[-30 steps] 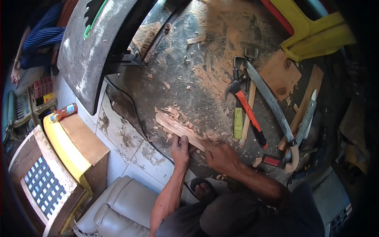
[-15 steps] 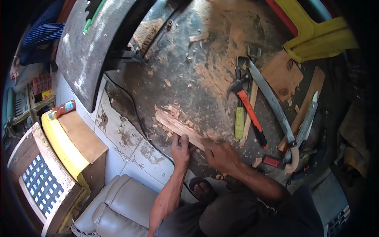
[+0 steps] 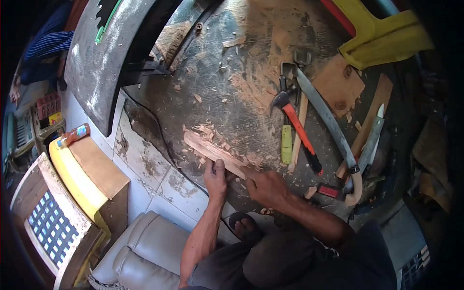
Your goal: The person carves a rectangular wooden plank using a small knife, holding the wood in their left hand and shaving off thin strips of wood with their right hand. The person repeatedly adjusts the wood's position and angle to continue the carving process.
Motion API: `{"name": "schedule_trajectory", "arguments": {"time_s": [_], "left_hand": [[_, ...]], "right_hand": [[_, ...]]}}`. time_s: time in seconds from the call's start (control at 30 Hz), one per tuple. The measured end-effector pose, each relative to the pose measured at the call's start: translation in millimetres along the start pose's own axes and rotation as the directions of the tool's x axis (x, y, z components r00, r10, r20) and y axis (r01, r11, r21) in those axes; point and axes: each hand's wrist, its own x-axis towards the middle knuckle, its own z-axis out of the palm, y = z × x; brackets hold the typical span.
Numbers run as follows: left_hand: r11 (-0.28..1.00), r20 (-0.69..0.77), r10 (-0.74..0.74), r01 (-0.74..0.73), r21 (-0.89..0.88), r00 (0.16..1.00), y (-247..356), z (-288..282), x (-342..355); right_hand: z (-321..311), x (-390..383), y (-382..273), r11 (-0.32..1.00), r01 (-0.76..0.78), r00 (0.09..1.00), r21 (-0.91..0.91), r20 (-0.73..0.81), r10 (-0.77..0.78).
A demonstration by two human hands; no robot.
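A pale, roughly carved strip of wood (image 3: 212, 149) lies slantwise over the floor, curled shavings heaped along its far side. My left hand (image 3: 216, 180) is closed on its near edge, thumb up against the wood. At the strip's near right end, my right hand (image 3: 267, 187) is wrapped round the wood, its fingers mostly turned away from view. Whether a small tool sits inside that hand cannot be made out. Wood shavings (image 3: 209, 131) spread around both hands.
To the right lie a hammer with an orange handle (image 3: 298, 126), a yellow-handled tool (image 3: 286, 144), a long curved blade (image 3: 326, 113), a knife (image 3: 372, 140) and flat boards (image 3: 338, 84). A black cable (image 3: 162, 137) runs along the left. A yellow chair part (image 3: 382, 36) juts in at upper right.
The whole view has shifted slightly, so things appear a little further left and up. Both hands keep their hold on the wood strip, with little visible movement along it.
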Motion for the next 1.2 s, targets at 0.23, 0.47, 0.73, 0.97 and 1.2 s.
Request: {"name": "schedule_trajectory", "arguments": {"time_s": [0.23,0.47,0.73,0.97,1.2], "left_hand": [[0.999,0.009,-0.022,0.022,-0.034,1.0,10,6,-4],[1.0,0.036,-0.004,0.005,-0.016,0.999,4,0,8],[0.999,0.021,-0.018,0.019,-0.044,1.0,5,10,-2],[1.0,-0.011,0.014,-0.014,-0.016,1.0,7,11,4],[0.998,0.004,0.051,-0.05,-0.04,0.999,3,8,2]], "right_hand": [[10,-11,2,0.999,0.03,0.991,-0.045,-0.126,-0.036],[16,-7,15,0.999,0.02,0.996,-0.048,-0.091,-0.024],[9,-2,19,0.999,0.02,0.998,-0.033,-0.053,-0.022],[2,-2,14,0.998,0.015,1.0,-0.067,-0.024,-0.017],[11,-14,22,0.999,0.036,0.996,-0.04,-0.085,-0.039]]}}
